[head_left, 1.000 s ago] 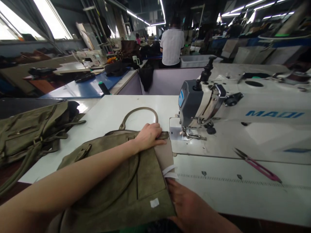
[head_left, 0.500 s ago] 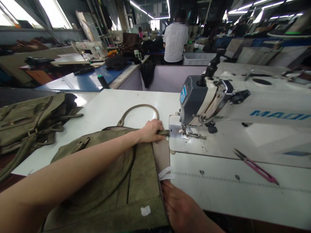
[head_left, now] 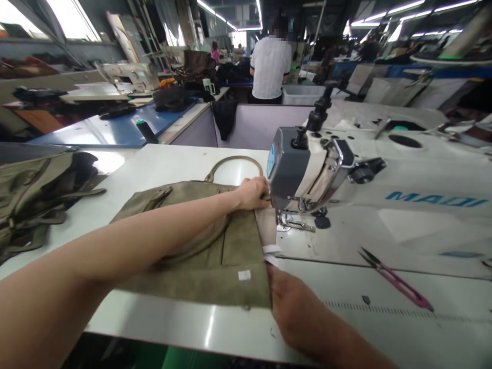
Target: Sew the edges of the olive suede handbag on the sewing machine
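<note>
An olive green bag [head_left: 238, 246] lies on the white table, its looped handle [head_left: 234, 160] standing out at the top. My left hand [head_left: 253, 193] is closed on the bag's upper right corner, close beside the sewing machine head [head_left: 292, 166]. Lower down, my right hand [head_left: 286, 294] grips the bag's right edge, where white strips [head_left: 272, 249] stick out; its fingertips are partly hidden. A small white patch [head_left: 244, 275] is on the bag near its lower right corner.
Pink-handled thread snips [head_left: 403, 284] lie right of my right hand. Another green bag [head_left: 23, 195] is at the left. A green-topped thread cone [head_left: 147, 131] stands behind the table. Farther back, a person in a white shirt [head_left: 271, 69] faces away.
Both hands and the bag have moved away from me towards the machine, and the bag's bottom edge now shows on the table. The view has shifted slightly.
</note>
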Motion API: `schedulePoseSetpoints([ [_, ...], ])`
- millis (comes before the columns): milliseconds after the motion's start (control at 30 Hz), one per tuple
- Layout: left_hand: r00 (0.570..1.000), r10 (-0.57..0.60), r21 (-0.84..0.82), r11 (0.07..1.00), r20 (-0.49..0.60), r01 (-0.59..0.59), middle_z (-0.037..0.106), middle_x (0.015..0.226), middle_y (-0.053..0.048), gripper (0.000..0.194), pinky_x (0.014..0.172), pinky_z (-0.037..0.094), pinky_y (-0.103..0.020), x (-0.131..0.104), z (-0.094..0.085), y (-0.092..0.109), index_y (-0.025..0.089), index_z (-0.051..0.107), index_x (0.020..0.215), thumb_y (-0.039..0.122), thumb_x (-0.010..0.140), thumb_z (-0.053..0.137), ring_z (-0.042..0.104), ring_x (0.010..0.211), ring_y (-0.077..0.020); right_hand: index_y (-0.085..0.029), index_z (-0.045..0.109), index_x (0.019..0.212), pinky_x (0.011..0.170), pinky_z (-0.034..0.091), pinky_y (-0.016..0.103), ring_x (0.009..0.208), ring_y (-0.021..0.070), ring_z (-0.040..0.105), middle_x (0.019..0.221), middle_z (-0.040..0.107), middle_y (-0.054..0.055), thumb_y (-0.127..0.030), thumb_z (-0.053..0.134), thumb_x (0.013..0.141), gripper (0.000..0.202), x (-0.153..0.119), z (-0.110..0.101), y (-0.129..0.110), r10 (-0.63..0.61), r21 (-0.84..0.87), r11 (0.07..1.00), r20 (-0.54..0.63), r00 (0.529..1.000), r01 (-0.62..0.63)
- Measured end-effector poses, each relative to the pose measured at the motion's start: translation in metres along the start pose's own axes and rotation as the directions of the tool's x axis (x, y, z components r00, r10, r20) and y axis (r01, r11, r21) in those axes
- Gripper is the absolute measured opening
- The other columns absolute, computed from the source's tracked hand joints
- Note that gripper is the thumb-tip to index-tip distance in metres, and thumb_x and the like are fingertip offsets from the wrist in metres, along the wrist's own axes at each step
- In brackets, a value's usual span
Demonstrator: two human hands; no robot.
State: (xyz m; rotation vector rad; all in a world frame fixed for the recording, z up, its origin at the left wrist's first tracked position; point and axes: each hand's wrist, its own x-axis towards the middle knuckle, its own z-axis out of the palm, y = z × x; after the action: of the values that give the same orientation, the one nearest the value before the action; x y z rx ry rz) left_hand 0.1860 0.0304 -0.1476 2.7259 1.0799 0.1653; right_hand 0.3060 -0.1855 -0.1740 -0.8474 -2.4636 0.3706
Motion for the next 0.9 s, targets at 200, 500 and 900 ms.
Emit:
schedulePoseSetpoints([
  [200, 0.998, -0.029, -0.055, 0.998, -0.058, 0.026, 0.059, 0.116, -0.008, 0.02, 0.094, 0.043, -0.042, -0.027, 0.005, 0.023, 0.016, 0.068, 0.09, 0.032, 0.079, 0.072, 0.054, 0.109, -0.0272, -0.014, 0.062, 0.116, 0.11, 0.041, 0.036, 0.118, 0.0217, 0.057, 0.11, 0.069, 0.012, -0.005, 0.039, 0.092, 0.035, -0.019, -0.002, -0.02, -0.033, 0.088, 0.995, -0.15, 0.988, 0.046],
  [500, 0.994, -0.015, -0.095, 0.995, -0.104, 0.006, 0.061, 0.108, -0.007, 0.018, 0.099, 0.041, -0.046, -0.023, 0.009, 0.022, 0.017, 0.068, 0.088, 0.031, 0.078, 0.073, 0.054, 0.109, -0.0287, -0.012, 0.061, 0.117, 0.111, 0.039, 0.037, 0.119, 0.0209, 0.056, 0.112, 0.068, 0.013, -0.004, 0.036, 0.092, 0.036, -0.023, 0.0, -0.015, -0.01, 0.039, 0.999, -0.156, 0.988, 0.017],
  [900, 0.988, -0.06, -0.125, 0.991, -0.139, 0.042, 0.063, 0.102, -0.007, 0.011, 0.094, 0.046, -0.043, -0.023, 0.018, 0.021, 0.016, 0.065, 0.079, 0.026, 0.076, 0.069, 0.057, 0.1, -0.026, -0.011, 0.053, 0.125, 0.106, 0.044, 0.034, 0.115, 0.0195, 0.06, 0.114, 0.068, 0.016, -0.005, 0.034, 0.091, 0.04, -0.022, -0.008, -0.004, -0.019, 0.115, 0.993, -0.144, 0.989, 0.036],
])
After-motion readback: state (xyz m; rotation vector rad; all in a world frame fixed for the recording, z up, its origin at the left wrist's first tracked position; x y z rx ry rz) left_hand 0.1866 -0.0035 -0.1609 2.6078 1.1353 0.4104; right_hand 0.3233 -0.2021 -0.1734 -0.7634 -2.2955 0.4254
